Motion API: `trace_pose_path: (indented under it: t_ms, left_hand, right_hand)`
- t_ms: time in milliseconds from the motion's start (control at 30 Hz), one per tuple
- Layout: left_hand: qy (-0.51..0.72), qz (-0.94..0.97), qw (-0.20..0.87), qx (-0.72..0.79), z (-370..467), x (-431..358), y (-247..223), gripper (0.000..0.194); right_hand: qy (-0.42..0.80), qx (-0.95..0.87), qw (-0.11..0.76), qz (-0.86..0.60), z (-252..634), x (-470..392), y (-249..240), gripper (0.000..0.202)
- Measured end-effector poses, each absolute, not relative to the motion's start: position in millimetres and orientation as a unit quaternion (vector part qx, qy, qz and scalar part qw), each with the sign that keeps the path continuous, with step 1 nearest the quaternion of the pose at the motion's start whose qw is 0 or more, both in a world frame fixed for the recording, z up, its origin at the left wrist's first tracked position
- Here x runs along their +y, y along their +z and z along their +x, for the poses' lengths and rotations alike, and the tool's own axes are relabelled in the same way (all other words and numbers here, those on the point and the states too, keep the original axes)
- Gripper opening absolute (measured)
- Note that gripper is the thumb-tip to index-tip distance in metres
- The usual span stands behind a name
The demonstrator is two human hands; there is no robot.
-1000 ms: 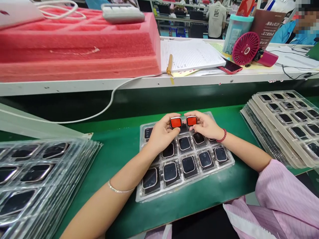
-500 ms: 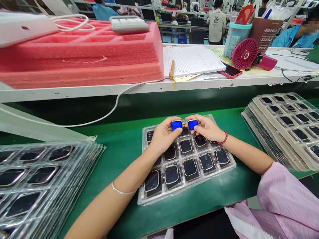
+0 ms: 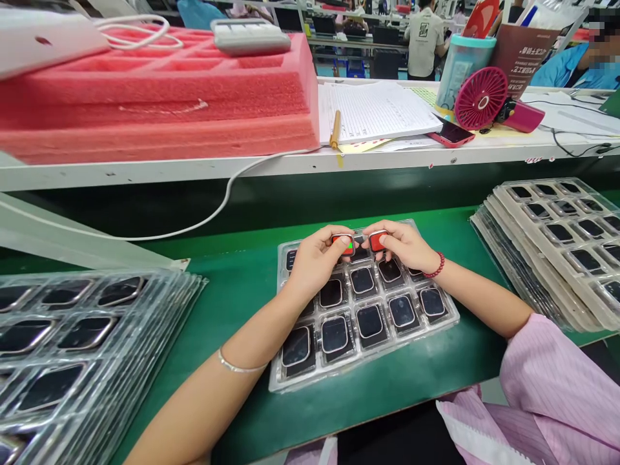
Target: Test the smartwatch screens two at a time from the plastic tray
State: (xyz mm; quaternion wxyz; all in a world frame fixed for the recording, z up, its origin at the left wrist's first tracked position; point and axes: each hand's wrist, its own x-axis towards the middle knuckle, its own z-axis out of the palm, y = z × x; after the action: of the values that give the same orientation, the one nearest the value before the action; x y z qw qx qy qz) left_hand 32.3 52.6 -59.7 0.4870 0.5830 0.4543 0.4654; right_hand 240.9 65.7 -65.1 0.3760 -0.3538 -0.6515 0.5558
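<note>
My left hand [image 3: 317,258] grips a smartwatch [image 3: 343,243] without a strap; its lit screen shows red and green, and the thumb presses on the glass. In my right hand [image 3: 404,245] is a second smartwatch [image 3: 378,241] with a red screen, the thumb over its right side. Both watches are held side by side above the far edge of a clear plastic tray [image 3: 363,361]. Square watch faces with dark screens, such as one watch [image 3: 370,321], sit in the tray's pockets. My hands hide part of the back rows.
Stacked trays of watches stand at left [image 3: 97,323] and right [image 3: 557,258] on the green mat [image 3: 232,310]. Above runs a white shelf [image 3: 271,169] with red foam [image 3: 194,123], papers [image 3: 378,113], a pen [image 3: 335,129], a phone [image 3: 453,134] and a pink fan [image 3: 481,98]. A white cable [image 3: 225,200] hangs down.
Both screens have gone from blue to other colours: the left watch shows red and green, the right one red. The left thumb now lies on its screen. My hands have barely moved.
</note>
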Motion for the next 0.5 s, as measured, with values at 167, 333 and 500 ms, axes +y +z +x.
trace_pose_path:
  t_ms: [167,333,500]
  left_hand:
    - [0.459,0.579,0.486,0.467,31.8,53.8,-59.8,0.036]
    - [0.460,0.592,0.480,0.455,31.2,54.0,-61.1,0.035]
    - [0.449,0.610,0.482,0.441,32.4,54.1,-61.2,0.042]
  right_hand:
    - [0.549,-0.648,0.384,-0.363,241.1,66.3,-66.3,0.022]
    - [0.527,-0.660,0.402,-0.354,239.5,66.1,-68.1,0.021]
    - [0.511,-0.674,0.400,-0.353,239.6,66.1,-68.7,0.021]
